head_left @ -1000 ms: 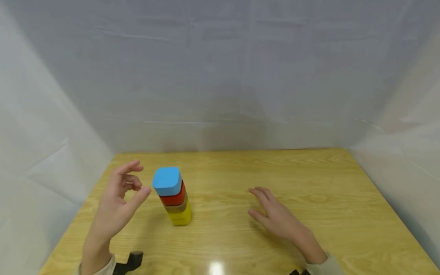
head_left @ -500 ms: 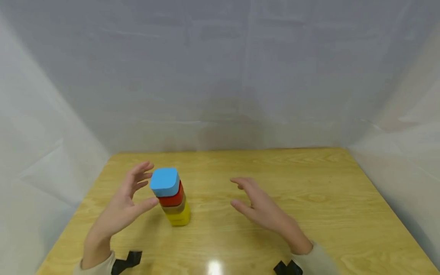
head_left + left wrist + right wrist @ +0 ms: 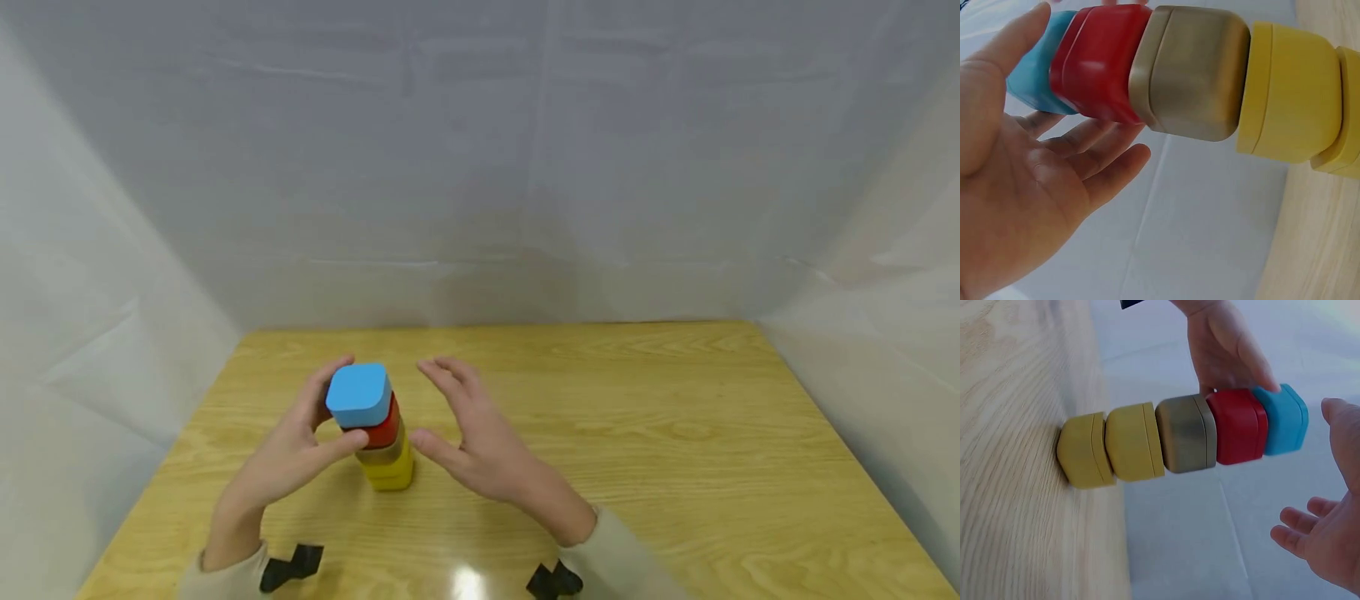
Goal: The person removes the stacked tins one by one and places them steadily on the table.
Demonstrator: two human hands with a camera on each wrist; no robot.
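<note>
On the wooden table [image 3: 675, 417] stands a leaning stack of blocks: two yellow ones [image 3: 1132, 442] at the bottom, then a brown one [image 3: 386, 454], a red one [image 3: 382, 429] and a blue one [image 3: 360, 393] on top. My left hand [image 3: 339, 408] cups the top of the stack from the left. Its thumb touches the red block and its relaxed fingers [image 3: 1104, 169] reach behind the blue one. My right hand [image 3: 423, 404] hovers just right of the stack with its fingers spread, holding nothing and a little apart from the blocks.
White sheeting [image 3: 480, 167] walls in the table at the back and on both sides. Black wrist straps [image 3: 292, 567] show at the bottom edge. Bare tabletop stretches to the right of the stack.
Both hands have closed in on the stack. The right hand rose off the table and moved left; the left hand came up against the top blocks. The stack leans slightly more.
</note>
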